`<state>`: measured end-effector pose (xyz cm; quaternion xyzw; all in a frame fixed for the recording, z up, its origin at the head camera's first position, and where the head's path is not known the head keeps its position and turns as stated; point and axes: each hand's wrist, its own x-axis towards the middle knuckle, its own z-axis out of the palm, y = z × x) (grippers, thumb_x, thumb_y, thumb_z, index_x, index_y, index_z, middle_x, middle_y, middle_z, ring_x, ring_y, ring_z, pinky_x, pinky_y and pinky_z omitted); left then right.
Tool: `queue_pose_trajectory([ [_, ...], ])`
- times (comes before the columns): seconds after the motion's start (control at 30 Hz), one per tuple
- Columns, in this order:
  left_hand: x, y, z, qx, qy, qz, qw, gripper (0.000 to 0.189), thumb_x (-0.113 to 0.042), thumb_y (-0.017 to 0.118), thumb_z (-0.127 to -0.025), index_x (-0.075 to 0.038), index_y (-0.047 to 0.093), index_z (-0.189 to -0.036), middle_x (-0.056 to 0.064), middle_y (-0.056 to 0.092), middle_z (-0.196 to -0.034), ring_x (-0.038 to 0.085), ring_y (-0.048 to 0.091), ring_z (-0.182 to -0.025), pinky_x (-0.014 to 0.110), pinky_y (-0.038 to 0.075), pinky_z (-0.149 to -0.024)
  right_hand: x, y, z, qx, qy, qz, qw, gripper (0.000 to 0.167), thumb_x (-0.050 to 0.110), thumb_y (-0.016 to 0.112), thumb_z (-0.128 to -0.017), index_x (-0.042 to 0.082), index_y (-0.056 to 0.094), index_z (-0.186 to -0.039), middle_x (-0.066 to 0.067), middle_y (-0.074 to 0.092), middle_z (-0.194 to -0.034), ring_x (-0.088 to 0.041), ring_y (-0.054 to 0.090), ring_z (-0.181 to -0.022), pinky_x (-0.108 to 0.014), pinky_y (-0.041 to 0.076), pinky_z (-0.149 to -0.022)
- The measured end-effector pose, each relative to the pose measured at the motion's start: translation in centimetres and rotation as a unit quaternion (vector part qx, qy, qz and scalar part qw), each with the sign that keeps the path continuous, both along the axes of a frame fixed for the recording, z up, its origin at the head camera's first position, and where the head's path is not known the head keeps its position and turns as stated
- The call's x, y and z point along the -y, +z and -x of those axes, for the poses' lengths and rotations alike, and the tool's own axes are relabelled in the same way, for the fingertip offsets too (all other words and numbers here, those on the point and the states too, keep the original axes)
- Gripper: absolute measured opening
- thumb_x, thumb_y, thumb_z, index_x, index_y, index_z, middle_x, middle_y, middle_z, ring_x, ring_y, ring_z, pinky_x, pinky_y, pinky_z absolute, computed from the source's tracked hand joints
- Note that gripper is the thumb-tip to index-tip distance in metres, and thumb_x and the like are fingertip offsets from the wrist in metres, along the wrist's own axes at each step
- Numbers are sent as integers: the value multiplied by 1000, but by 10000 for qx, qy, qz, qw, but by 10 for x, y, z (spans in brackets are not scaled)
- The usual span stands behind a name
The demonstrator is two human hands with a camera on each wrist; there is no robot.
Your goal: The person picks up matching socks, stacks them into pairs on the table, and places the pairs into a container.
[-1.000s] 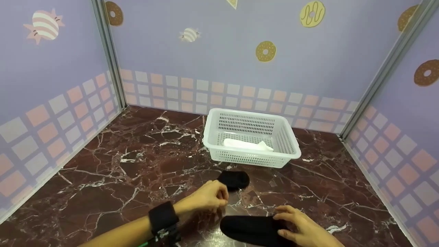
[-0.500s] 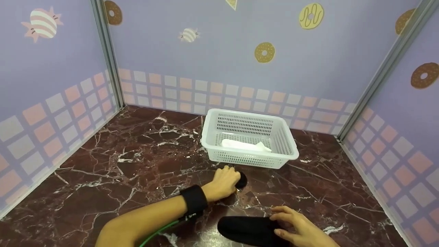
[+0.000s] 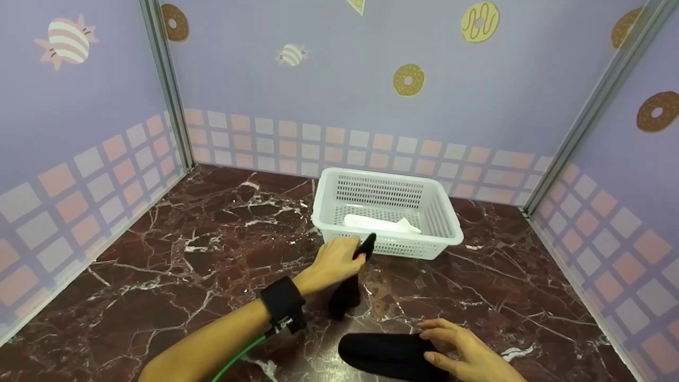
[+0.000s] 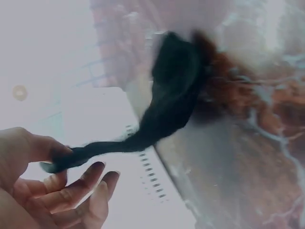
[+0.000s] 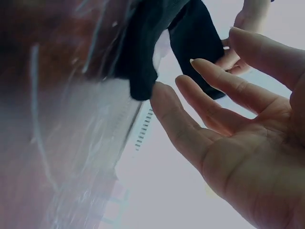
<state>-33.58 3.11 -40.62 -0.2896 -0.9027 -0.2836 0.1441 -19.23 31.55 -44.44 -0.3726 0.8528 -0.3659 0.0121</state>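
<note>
My left hand point(image 3: 334, 261) pinches one end of a black sock point(image 3: 346, 297) between thumb and fingers, just in front of the basket. In the left wrist view the sock point(image 4: 174, 83) dangles from the thumb and index finger, thin near the grip and wider at its far end. A second black sock point(image 3: 384, 353) lies flat on the table, nearer to me. Beside its right end is my right hand point(image 3: 461, 350), fingers relaxed and spread. From the right wrist view, a fingertip of that hand point(image 5: 248, 152) seems to touch the sock point(image 5: 142, 71).
A white perforated plastic basket point(image 3: 386, 241) stands near the back wall. Inside lies a white, soft-looking item point(image 3: 374, 223), perhaps folded cloth. Patterned panels point(image 3: 292, 95) enclose the dark red marbled table point(image 3: 223, 265) at the back and sides.
My left hand reached to the small black sock near the basket, took hold of it and lifted it, so it now hangs stretched out. The right hand and the other sock stay put.
</note>
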Motion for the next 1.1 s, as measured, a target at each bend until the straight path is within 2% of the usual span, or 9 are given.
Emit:
queue_pose_trajectory([
  [0.1,0,9,-6,168,-251,-679,9972,12,-14,60,-85,-9,55,-75,-2,51,-63,13,47,-54,27,42,-46,5,3,-3,168,-188,163,9995,28,12,60,-95,-1,61,-120,-21,53,-126,-20,57,-108,-35,55,-78],
  [0.23,-6,18,-13,544,-798,-1851,9780,10,-13,64,-87,-5,64,-81,3,66,-75,17,63,-68,26,52,-60,13,9,-8,543,-624,369,9959,36,16,60,-96,-2,56,-127,-20,55,-127,-23,59,-107,-36,53,-83],
  [0.53,-22,21,-41,1420,-1404,-3866,9004,17,-14,66,-91,0,69,-100,8,71,-89,18,66,-80,32,54,-76,39,13,-9,1028,-1708,951,9753,59,23,66,-92,-6,42,-138,-23,54,-130,-37,58,-109,-41,50,-89],
  [0.67,-26,19,-54,1955,-1736,-4335,8624,21,-17,66,-92,-1,67,-105,10,70,-90,21,66,-78,36,56,-67,53,11,-3,1262,-2150,1673,9539,71,21,70,-89,-4,34,-143,-23,53,-129,-32,59,-106,-41,52,-85],
  [0.8,-27,16,-63,2293,-1997,-4653,8313,23,-17,66,-92,-2,66,-110,12,70,-92,25,67,-77,40,58,-63,63,12,3,2114,-2100,2902,9094,64,18,67,-91,-2,35,-142,-23,54,-125,-32,60,-103,-43,55,-79],
  [0.87,-27,15,-66,2508,-2063,-4921,8077,26,-14,67,-91,-1,65,-113,14,69,-92,26,68,-78,40,58,-65,66,13,4,2374,-2049,3453,8846,55,15,66,-92,-2,41,-138,-21,57,-119,-32,62,-98,-42,55,-77],
  [0.93,-27,14,-67,2812,-2085,-5301,7723,31,-9,69,-88,2,63,-116,17,69,-94,27,68,-80,40,58,-69,65,15,3,2410,-2048,3827,8681,49,11,66,-91,-1,45,-134,-21,60,-112,-29,64,-89,-37,55,-71],
  [1.03,-24,13,-66,3275,-2014,-5892,7107,36,2,70,-81,5,58,-115,19,68,-97,27,68,-84,39,57,-75,62,18,0,2232,-2178,4104,8569,47,5,66,-90,3,46,-133,-19,62,-101,-19,60,-69,-24,47,-53],
  [1.1,-22,13,-64,3502,-1894,-6160,6797,37,7,69,-78,5,55,-112,18,66,-97,26,66,-84,37,56,-77,58,19,-1,2089,-2229,4190,8550,51,2,66,-89,6,43,-134,-20,62,-99,-16,58,-67,-21,43,-50],
])
